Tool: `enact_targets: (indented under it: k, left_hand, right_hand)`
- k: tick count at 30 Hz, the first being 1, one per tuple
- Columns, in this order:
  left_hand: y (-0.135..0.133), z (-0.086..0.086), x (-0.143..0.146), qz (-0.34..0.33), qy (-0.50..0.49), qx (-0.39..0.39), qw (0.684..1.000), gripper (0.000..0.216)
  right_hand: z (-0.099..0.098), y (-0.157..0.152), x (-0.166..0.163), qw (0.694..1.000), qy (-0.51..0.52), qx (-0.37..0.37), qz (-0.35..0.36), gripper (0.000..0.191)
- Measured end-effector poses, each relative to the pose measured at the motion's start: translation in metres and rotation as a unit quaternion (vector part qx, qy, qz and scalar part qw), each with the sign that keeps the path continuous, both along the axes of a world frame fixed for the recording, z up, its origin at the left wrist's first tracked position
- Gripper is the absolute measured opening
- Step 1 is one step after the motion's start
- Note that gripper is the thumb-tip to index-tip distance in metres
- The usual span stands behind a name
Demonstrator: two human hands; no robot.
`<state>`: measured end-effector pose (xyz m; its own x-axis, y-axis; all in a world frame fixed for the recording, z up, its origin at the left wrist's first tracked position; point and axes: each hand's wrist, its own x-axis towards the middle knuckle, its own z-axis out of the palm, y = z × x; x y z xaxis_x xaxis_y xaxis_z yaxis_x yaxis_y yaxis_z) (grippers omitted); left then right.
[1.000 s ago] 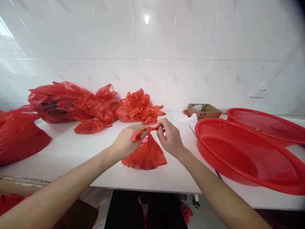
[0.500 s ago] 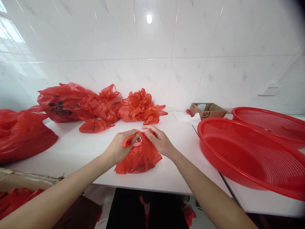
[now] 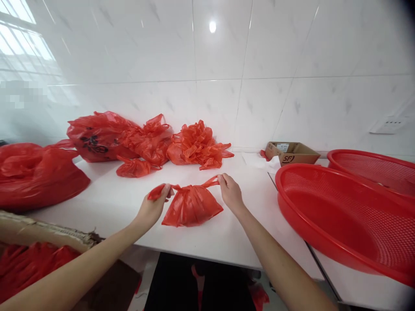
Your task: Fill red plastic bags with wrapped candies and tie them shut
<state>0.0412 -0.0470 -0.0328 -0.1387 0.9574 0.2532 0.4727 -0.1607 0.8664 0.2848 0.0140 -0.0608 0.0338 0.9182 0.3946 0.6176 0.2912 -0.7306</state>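
A small filled red plastic bag rests on the white table in front of me. My left hand pinches the bag's left handle, pulled out to the left. On the other side, my right hand pinches the right handle and draws it to the right. The two handles stretch apart over the bag's knotted top.
Several tied and crumpled red bags lie along the tiled wall, and a large one sits at the left. Two red mesh baskets fill the right side, behind them a small cardboard box. A carton with red bags stands at lower left.
My hands were together over the bag's top, working the handles; now they have moved apart, pulling the handles out to either side. The view has shifted slightly to the left.
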Motion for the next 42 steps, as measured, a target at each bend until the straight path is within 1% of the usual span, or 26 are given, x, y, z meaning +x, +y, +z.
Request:
enact_targets:
  k: [1, 3, 5, 7, 9, 11, 15, 18, 21, 23, 25, 27, 31, 33, 36, 39, 42]
  left_hand:
    - [0.008, -0.006, 0.007, 0.023, -0.023, 0.012, 0.999, 0.046]
    - [0.021, -0.018, 0.021, 0.045, -0.032, 0.022, 0.998, 0.045]
    - [0.027, -0.028, 0.032, 0.045, -0.011, 0.021, 0.999, 0.042]
    - [0.029, -0.035, 0.037, 0.032, 0.019, 0.016, 0.999, 0.04]
    - [0.029, -0.038, 0.037, 0.017, 0.051, 0.009, 0.999, 0.038]
    - [0.032, -0.039, 0.033, 0.011, 0.077, 0.004, 0.997, 0.037]
    - [0.047, -0.039, 0.028, 0.023, 0.113, 0.0, 0.993, 0.036]
    - [0.06, -0.041, 0.03, 0.031, 0.123, 0.004, 0.992, 0.035]
    - [0.068, -0.04, 0.035, 0.03, 0.121, 0.014, 0.992, 0.036]
    - [0.07, -0.04, 0.037, 0.02, 0.12, 0.02, 0.992, 0.037]
    - [0.071, -0.042, 0.038, 0.007, 0.12, 0.023, 0.992, 0.038]
    - [0.073, -0.046, 0.04, -0.002, 0.119, 0.022, 0.993, 0.04]
    - [0.079, -0.055, 0.043, -0.004, 0.113, 0.013, 0.993, 0.046]
    - [0.083, -0.057, 0.044, -0.003, 0.116, 0.009, 0.993, 0.049]
    - [0.091, -0.058, 0.042, -0.012, 0.129, 0.003, 0.992, 0.053]
    - [0.1, -0.058, 0.04, -0.027, 0.155, -0.007, 0.988, 0.055]
    - [0.11, -0.063, 0.039, -0.032, 0.195, -0.027, 0.98, 0.053]
  right_hand:
    - [0.0, -0.003, -0.012, 1.0, -0.003, 0.007, -0.001, 0.043]
    - [-0.002, -0.009, -0.035, 1.0, -0.028, 0.009, 0.005, 0.042]
    - [-0.006, -0.013, -0.05, 0.998, -0.066, -0.01, 0.013, 0.042]
    - [-0.012, -0.014, -0.056, 0.995, -0.095, -0.034, 0.019, 0.043]
    - [-0.015, -0.011, -0.051, 0.994, -0.102, -0.043, 0.024, 0.043]
    - [-0.016, -0.006, -0.039, 0.993, -0.106, -0.045, 0.033, 0.04]
    - [-0.011, 0.011, -0.011, 0.989, -0.114, -0.073, 0.057, 0.035]
    - [-0.006, 0.02, 0.002, 0.99, -0.098, -0.075, 0.072, 0.037]
    - [-0.006, 0.022, 0.008, 0.988, -0.069, -0.075, 0.117, 0.04]
    - [-0.009, 0.022, 0.011, 0.983, -0.056, -0.085, 0.151, 0.037]
    - [-0.012, 0.023, 0.015, 0.98, -0.05, -0.096, 0.165, 0.034]
    - [-0.012, 0.027, 0.02, 0.982, -0.047, -0.1, 0.15, 0.032]
    - [-0.011, 0.039, 0.029, 0.991, -0.038, -0.085, 0.092, 0.026]
    - [-0.012, 0.043, 0.032, 0.993, -0.029, -0.079, 0.08, 0.027]
    - [-0.018, 0.047, 0.035, 0.995, -0.016, -0.069, 0.066, 0.034]
    - [-0.027, 0.05, 0.037, 0.998, -0.021, -0.061, 0.026, 0.039]
    - [-0.036, 0.056, 0.038, 0.996, -0.054, -0.077, -0.011, 0.036]
